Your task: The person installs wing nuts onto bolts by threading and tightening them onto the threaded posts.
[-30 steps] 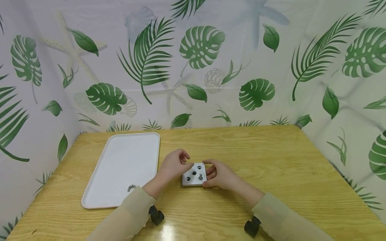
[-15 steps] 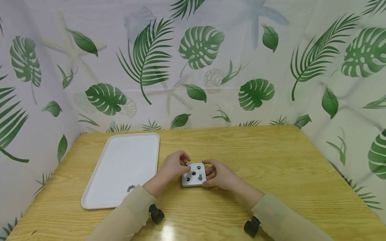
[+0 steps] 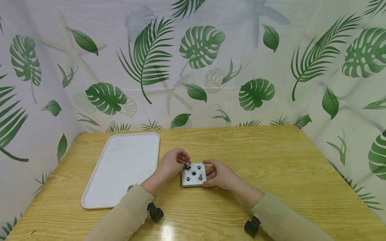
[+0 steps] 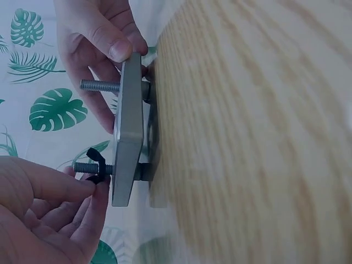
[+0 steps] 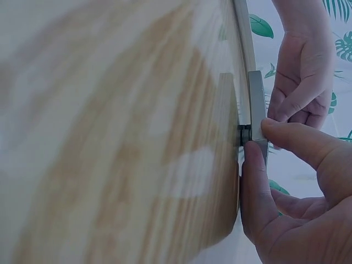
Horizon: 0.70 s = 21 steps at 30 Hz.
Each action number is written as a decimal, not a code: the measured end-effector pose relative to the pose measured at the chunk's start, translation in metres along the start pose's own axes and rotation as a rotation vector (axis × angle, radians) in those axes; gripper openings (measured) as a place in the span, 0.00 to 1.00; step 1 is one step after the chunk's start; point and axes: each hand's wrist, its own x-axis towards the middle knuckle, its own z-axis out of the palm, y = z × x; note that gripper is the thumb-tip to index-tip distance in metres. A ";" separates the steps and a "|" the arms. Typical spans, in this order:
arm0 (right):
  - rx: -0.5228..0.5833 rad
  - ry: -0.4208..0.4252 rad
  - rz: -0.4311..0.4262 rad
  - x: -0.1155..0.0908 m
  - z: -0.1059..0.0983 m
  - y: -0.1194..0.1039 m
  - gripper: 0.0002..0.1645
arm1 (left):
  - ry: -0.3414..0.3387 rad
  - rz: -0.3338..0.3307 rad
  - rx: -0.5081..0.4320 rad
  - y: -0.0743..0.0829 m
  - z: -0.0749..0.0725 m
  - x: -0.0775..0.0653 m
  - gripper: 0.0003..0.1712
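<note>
A square metal plate (image 3: 193, 181) with holes stands slightly raised over the wooden table. Two threaded bolts stick up through it: one at the near right (image 3: 200, 176), the other at the far left (image 3: 187, 165). Around the far-left bolt sits a dark wing nut (image 4: 96, 157), pinched between thumb and finger of my left hand (image 3: 172, 163). In the left wrist view the nut is partway down the thread, close above the plate. My right hand (image 3: 221, 174) grips the plate's right side, thumb and a fingertip on opposite faces in the right wrist view.
Left of the plate lies a white tray (image 3: 129, 150). A small shiny metal piece (image 3: 130, 187) on it is partly covered by my left sleeve (image 3: 126, 207). A leaf-patterned curtain (image 3: 223, 100) borders the wooden table (image 3: 271, 160) behind and at the sides.
My left fingers have shifted slightly off the plate's far-left corner, so the bolt and nut there now show. My right hand and the plate have stayed in place.
</note>
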 end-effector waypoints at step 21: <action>0.000 0.000 -0.008 0.000 -0.001 0.001 0.49 | 0.003 -0.017 0.019 0.004 0.005 -0.001 0.17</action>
